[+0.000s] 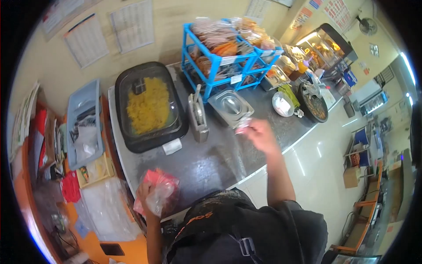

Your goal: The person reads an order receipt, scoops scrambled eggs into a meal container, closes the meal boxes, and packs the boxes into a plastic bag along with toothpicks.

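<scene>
My left hand (144,197) is closed on a clear plastic bag with red and pink contents (161,189), at the near left edge of the dark metal counter (202,165). Over the counter, my right hand (260,134) pinches a small pinkish-white packet (243,126). That packet is just in front of a steel container with a lid (231,105). To the left of the container stands a narrow metal holder with utensils (198,118). A black tray of yellow food (149,105) lies further left, under what looks like a clear cover.
Blue racks (214,79) with bagged food stand at the back. Rightward are a white bowl (282,104), a black pan of dark food (313,103) and a lit food case (321,46). A blue basket (84,125) and stacked clear bags (107,207) are on the left.
</scene>
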A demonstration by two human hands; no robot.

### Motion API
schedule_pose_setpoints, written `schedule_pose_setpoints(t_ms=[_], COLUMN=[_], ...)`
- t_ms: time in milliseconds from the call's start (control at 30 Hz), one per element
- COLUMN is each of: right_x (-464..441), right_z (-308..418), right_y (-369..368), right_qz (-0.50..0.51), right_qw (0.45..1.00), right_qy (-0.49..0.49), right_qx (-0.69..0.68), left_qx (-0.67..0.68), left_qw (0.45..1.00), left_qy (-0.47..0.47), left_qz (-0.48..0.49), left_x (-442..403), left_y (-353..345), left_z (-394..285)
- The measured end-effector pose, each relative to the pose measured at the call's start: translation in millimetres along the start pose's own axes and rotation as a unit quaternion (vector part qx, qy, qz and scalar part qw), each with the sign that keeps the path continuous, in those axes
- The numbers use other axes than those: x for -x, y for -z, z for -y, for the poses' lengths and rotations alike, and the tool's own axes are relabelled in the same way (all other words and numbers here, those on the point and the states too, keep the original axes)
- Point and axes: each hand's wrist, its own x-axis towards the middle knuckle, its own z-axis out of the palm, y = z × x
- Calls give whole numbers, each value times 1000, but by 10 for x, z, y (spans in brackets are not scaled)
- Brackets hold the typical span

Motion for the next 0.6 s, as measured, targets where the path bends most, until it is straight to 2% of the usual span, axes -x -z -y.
schedule_pose_setpoints(t_ms=[33, 133, 200, 300, 367, 400, 433, 533, 600], right_x=[52, 71, -117, -516, -801, -939, -1090, -1521, -1708], right_z=[-277, -1220, -1799, -2768, -3214, -3375, -3505, -3815, -3972], right_y=[259, 1090, 1521, 1888, 1987, 2004, 2020, 2040, 1998], right_qz=[-85, -180, -210, -153, -126, -110, -89, -26, -8], right_qw=[996, 966, 922, 901, 909, 913, 910, 894, 886], right_qy=[11, -27, -38, -83, -35, -10, -5, 20, 24], right_qx=[-18, 181, 323, 397, 395, 394, 406, 448, 462], left_qx=[9, -38, -45, 16, -34, -60, -54, -75, -74], left_qw=[997, 999, 999, 998, 997, 995, 997, 994, 996], left_qy=[-43, -14, -18, -21, -48, -58, -25, -68, -39], left_qz=[-56, 11, 21, 61, 57, 57, 48, 49, 36], left_x=[-90, -218, -357, -524, -467, -455, -528, -797, -761], left_y=[26, 63, 28, -161, -596, -817, -944, -1005, -1172], left_z=[-127, -401, -710, -1140, -1130, -1104, -1269, -1928, -2038])
